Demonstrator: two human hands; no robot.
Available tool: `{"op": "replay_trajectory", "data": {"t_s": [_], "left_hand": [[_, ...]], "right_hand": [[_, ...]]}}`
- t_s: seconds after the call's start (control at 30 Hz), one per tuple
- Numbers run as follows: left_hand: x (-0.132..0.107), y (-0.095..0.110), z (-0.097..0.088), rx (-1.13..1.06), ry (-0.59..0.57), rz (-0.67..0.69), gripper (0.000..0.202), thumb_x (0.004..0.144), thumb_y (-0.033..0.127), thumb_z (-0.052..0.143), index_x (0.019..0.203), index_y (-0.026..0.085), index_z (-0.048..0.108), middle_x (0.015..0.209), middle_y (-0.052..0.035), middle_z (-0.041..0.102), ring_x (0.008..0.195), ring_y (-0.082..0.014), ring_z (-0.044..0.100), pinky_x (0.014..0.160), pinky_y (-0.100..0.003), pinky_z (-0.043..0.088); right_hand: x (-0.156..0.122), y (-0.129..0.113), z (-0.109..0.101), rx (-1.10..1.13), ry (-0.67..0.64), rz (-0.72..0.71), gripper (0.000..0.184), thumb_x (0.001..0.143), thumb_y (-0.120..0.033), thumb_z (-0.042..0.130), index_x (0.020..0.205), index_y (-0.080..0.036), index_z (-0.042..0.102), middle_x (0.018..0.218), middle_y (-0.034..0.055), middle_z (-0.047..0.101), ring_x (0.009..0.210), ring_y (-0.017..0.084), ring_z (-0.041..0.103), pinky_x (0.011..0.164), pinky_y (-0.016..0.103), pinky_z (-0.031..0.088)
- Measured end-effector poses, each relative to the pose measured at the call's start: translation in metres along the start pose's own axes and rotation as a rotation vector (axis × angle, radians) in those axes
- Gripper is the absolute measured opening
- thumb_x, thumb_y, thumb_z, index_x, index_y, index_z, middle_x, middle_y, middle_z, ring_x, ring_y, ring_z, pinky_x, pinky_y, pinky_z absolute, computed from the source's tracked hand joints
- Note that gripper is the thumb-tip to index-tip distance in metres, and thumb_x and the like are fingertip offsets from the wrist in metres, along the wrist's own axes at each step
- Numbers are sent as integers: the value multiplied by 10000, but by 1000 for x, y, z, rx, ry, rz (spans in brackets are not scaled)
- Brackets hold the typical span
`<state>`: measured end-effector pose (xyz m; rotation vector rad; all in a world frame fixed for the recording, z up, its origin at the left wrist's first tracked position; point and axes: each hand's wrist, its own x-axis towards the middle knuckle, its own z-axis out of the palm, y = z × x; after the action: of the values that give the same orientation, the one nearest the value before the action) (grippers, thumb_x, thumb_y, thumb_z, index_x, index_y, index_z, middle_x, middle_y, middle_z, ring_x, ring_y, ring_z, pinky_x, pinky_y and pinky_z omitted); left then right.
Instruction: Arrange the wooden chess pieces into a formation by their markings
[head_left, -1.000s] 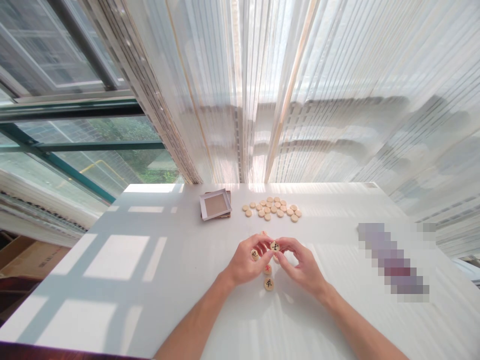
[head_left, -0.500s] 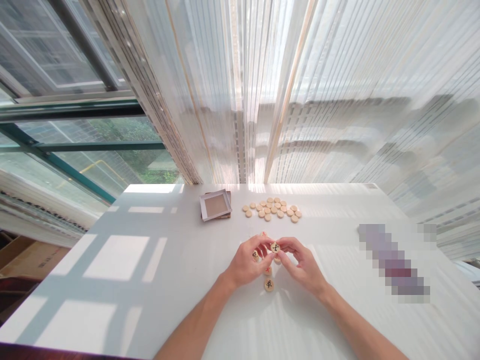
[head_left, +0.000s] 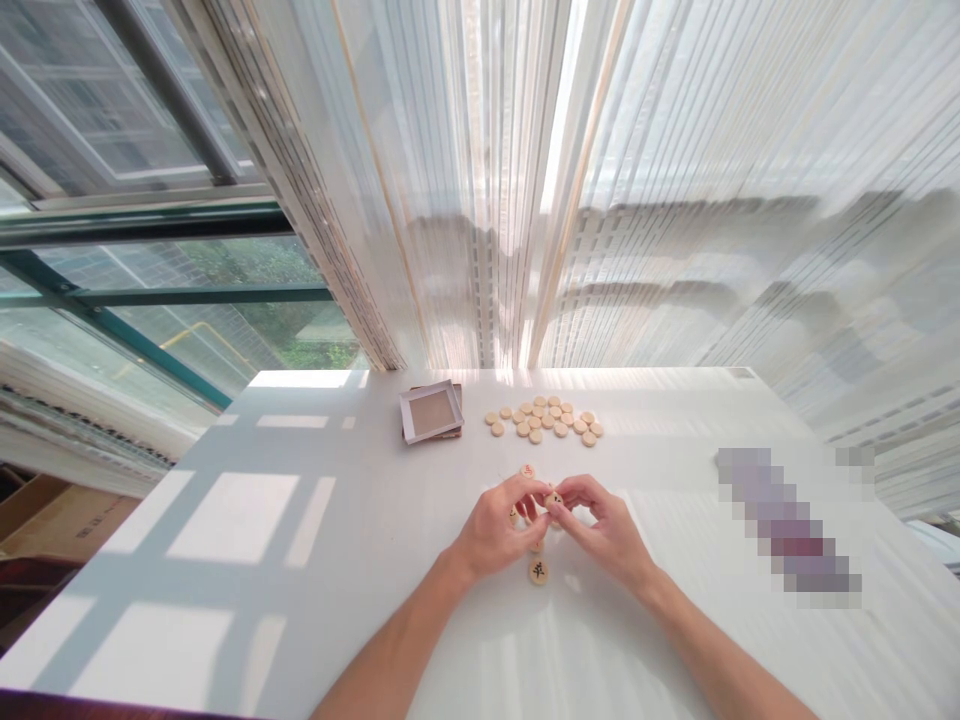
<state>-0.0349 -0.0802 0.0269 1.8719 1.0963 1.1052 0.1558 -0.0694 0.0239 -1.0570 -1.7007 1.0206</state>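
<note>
Between the fingertips of both hands is a round wooden Chinese chess piece [head_left: 554, 499] with a black character. My left hand [head_left: 504, 518] pinches it from the left, and my right hand [head_left: 600, 522] from the right, thumb on its near edge. Around them lie several more pieces: a red-marked piece [head_left: 528, 471] just beyond my left fingers, a black-marked piece [head_left: 538, 572] nearest to me, and others partly hidden behind my left fingers and beneath the held one.
Farther back, many plain-side-up chess pieces [head_left: 536, 419] lie in a loose group. A shallow open box [head_left: 432, 411] rests left of them. A pixelated object [head_left: 787, 525] is on the right of the white table [head_left: 360, 600]. Curtains [head_left: 637, 180] hang behind.
The held piece has turned and tilted in my fingers, so its character shows less fully. Both hands stay in nearly the same place. The red-marked piece beyond them shows more.
</note>
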Motion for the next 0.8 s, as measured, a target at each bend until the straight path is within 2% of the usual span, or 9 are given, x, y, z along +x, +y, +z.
{"op": "replay_trajectory", "data": {"t_s": [0.3, 0.57, 0.8], "left_hand": [[0, 3, -2, 31, -23, -22, 240, 849, 226, 667, 1088, 220, 649, 958, -23, 704, 733, -124, 659, 726, -262, 557], [0, -1, -3, 28, 19, -46, 233, 863, 263, 659, 1091, 217, 639, 889, -19, 700, 728, -130, 662, 686, -254, 550], [0, 2, -3, -4, 25, -65, 242, 860, 255, 667, 1097, 216, 640, 891, -17, 707, 740, -131, 656, 701, -252, 547]], "right_hand": [[-1, 3, 1, 20, 3, 30, 204, 967, -408, 573, 951, -212, 627, 832, 50, 732, 703, 194, 710, 675, 320, 580], [-3, 0, 0, 15, -20, -48, 185, 962, -339, 571, 1088, -220, 635, 973, 72, 743, 884, 216, 722, 808, 353, 595], [-3, -1, 1, 18, -36, -69, 201, 954, -319, 590, 1127, -223, 621, 1002, 74, 740, 907, 213, 718, 820, 349, 595]]}}
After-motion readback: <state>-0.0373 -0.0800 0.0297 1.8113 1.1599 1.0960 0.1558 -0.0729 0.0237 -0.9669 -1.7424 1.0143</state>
